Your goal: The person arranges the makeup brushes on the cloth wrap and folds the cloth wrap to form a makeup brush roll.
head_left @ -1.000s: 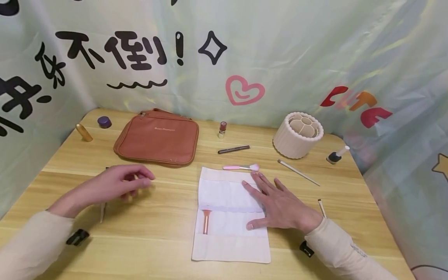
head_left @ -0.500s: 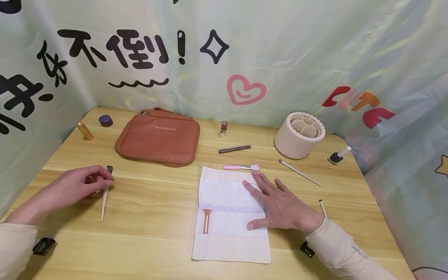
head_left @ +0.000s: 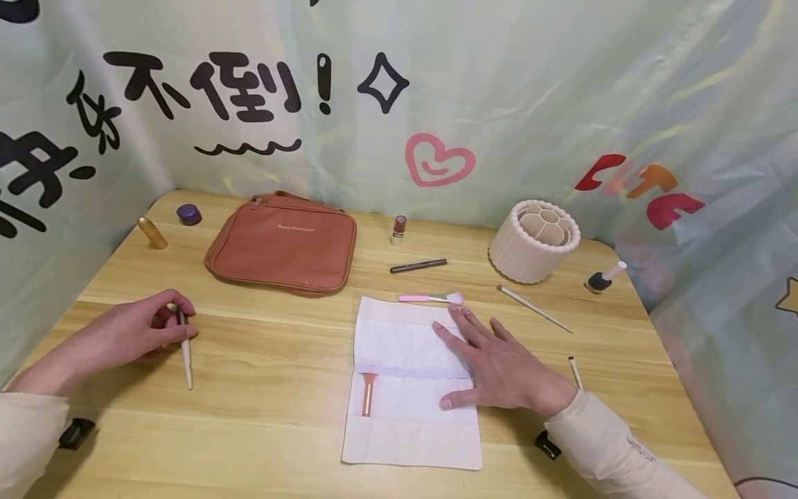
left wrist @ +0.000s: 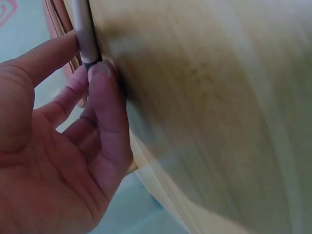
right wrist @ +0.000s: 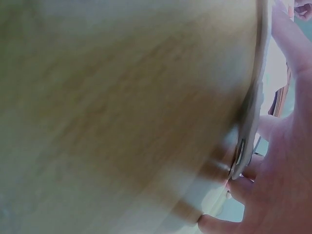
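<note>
At the left of the table my left hand (head_left: 140, 326) pinches a makeup brush (head_left: 186, 357) with a pale handle between thumb and fingers. The left wrist view shows the fingertips on the brush (left wrist: 87, 36) near its dark collar; the bristles are hidden. My right hand (head_left: 505, 364) lies with spread fingers on the right side of an unfolded white and pale pink brush roll (head_left: 411, 443). A copper-handled brush (head_left: 368, 395) sits in the roll's left part. Just beyond the roll lies a pink brush (head_left: 430, 299), close to the right fingertips.
A brown cosmetic bag (head_left: 283, 242) lies at the back left, near a gold tube (head_left: 152, 233) and a purple jar (head_left: 189, 215). Behind the roll are a lipstick (head_left: 398, 230) and dark pen (head_left: 419, 266). A cream holder (head_left: 533, 242), nail polish (head_left: 605, 277) and thin brush (head_left: 534, 308) are right.
My left hand has moved left to the pale-handled brush on the table and taken hold of it, and the brush has turned slightly. The right hand stays on the roll.
</note>
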The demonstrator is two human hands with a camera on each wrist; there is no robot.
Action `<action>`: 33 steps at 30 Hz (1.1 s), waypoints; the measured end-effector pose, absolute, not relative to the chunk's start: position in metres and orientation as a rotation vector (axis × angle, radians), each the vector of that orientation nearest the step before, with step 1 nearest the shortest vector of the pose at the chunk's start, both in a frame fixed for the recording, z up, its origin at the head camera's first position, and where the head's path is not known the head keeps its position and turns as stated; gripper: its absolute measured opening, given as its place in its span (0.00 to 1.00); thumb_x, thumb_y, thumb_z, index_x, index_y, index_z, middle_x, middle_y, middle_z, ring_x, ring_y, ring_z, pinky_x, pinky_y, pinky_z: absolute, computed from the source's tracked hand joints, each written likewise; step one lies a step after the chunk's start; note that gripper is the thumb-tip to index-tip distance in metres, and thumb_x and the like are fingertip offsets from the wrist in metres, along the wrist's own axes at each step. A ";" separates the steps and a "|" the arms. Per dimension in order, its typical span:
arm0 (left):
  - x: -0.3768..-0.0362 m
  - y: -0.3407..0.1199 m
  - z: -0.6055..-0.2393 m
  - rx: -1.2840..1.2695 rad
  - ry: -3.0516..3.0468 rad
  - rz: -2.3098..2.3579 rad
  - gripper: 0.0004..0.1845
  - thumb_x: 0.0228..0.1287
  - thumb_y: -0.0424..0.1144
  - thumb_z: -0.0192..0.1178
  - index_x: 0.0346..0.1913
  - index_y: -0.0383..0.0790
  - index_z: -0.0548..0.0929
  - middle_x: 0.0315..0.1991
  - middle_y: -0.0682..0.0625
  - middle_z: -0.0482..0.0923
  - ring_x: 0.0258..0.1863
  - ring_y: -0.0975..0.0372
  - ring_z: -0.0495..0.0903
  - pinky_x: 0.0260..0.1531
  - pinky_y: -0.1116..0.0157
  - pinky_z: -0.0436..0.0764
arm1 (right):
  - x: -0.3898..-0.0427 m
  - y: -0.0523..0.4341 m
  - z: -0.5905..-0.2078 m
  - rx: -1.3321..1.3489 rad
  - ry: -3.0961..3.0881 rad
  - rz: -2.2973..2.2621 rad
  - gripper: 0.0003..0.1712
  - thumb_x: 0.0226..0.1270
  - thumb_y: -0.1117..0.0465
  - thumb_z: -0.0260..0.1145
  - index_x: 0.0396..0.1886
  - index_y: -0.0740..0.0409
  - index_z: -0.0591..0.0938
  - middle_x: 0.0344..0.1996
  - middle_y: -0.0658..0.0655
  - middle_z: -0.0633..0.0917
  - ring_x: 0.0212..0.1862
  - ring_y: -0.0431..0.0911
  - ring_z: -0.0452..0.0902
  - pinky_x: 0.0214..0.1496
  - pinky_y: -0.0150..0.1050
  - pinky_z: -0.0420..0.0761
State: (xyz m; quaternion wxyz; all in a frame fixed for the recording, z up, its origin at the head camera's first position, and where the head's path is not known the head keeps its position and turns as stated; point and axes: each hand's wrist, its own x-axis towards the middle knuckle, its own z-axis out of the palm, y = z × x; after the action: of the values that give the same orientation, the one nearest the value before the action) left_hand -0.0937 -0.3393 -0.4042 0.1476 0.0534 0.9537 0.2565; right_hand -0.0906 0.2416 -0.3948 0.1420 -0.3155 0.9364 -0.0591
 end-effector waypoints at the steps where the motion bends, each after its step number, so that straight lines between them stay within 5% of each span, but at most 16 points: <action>1: -0.094 -0.339 -0.404 0.160 2.751 0.719 0.17 0.79 0.51 0.67 0.57 0.44 0.78 0.32 0.54 0.78 0.23 0.66 0.72 0.24 0.67 0.72 | -0.090 0.242 -0.395 -0.911 2.702 -0.172 0.69 0.59 0.13 0.64 0.91 0.44 0.55 0.90 0.64 0.46 0.89 0.64 0.49 0.80 0.79 0.58; 13: -0.095 -0.331 -0.402 0.206 2.842 0.557 0.10 0.83 0.47 0.62 0.44 0.46 0.79 0.30 0.55 0.76 0.30 0.62 0.71 0.29 0.66 0.66 | -0.090 0.242 -0.394 -0.919 2.715 -0.153 0.69 0.59 0.13 0.64 0.91 0.44 0.56 0.90 0.64 0.48 0.88 0.64 0.50 0.79 0.79 0.60; 18: -0.094 -0.326 -0.399 0.167 2.654 0.941 0.09 0.87 0.44 0.58 0.52 0.42 0.76 0.34 0.49 0.76 0.28 0.62 0.76 0.25 0.65 0.80 | -0.090 0.241 -0.394 -0.920 2.717 -0.145 0.69 0.59 0.13 0.63 0.91 0.44 0.56 0.90 0.64 0.48 0.88 0.64 0.51 0.79 0.79 0.60; 24: -0.100 -0.306 -0.389 0.282 2.386 1.488 0.09 0.86 0.35 0.56 0.59 0.37 0.70 0.46 0.42 0.79 0.37 0.56 0.88 0.34 0.54 0.93 | -0.090 0.242 -0.394 -0.916 2.715 -0.149 0.69 0.59 0.14 0.65 0.91 0.44 0.57 0.90 0.64 0.48 0.89 0.64 0.50 0.79 0.79 0.60; 33: -0.124 -0.226 -0.359 0.426 2.200 1.740 0.32 0.84 0.32 0.58 0.81 0.56 0.60 0.55 0.28 0.79 0.41 0.49 0.92 0.42 0.48 0.93 | -0.091 0.241 -0.395 -0.939 2.715 -0.138 0.69 0.60 0.14 0.65 0.91 0.45 0.56 0.90 0.64 0.47 0.89 0.64 0.49 0.78 0.79 0.62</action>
State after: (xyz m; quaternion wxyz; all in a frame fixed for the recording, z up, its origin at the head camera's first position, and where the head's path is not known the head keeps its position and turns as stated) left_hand -0.1242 -0.2260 -0.3588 0.1515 0.1483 0.7665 0.6062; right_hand -0.0909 0.2415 -0.3952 0.1325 -0.3236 0.9357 -0.0475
